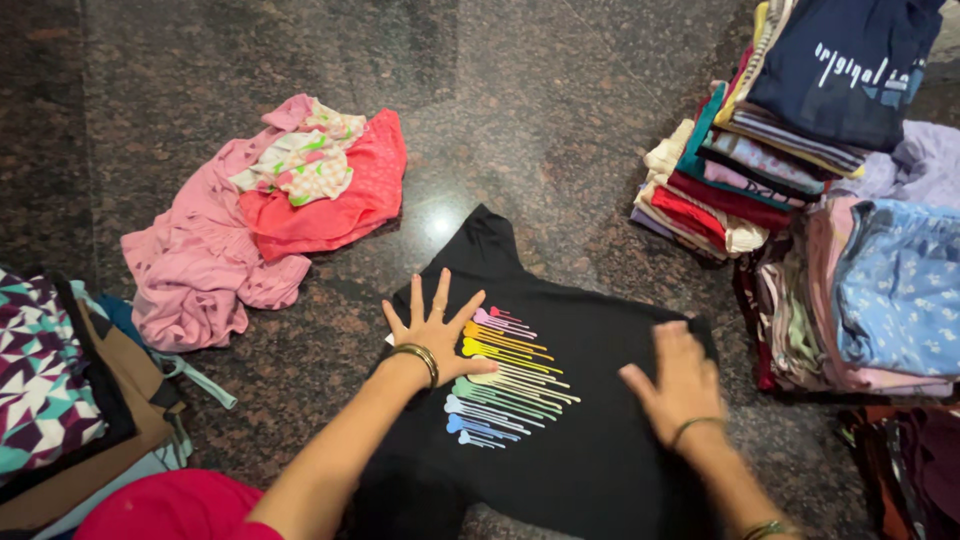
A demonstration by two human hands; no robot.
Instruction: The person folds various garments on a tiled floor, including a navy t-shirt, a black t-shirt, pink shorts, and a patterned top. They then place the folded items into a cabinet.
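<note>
A black T-shirt point(580, 450) with a rainbow-striped print lies spread flat on the dark granite floor point(520, 110). My left hand point(437, 330) presses flat on it with fingers spread, just left of the print; a gold bangle sits on that wrist. My right hand point(680, 375) lies palm down on the shirt's right side near its edge, fingers together and slightly blurred. Neither hand holds anything.
A loose heap of pink and red clothes point(260, 210) lies at the upper left. A tall stack of folded garments point(760, 150) stands at the upper right, with another folded pile point(880, 300) below it. Folded patterned clothes point(60, 400) sit at the left edge.
</note>
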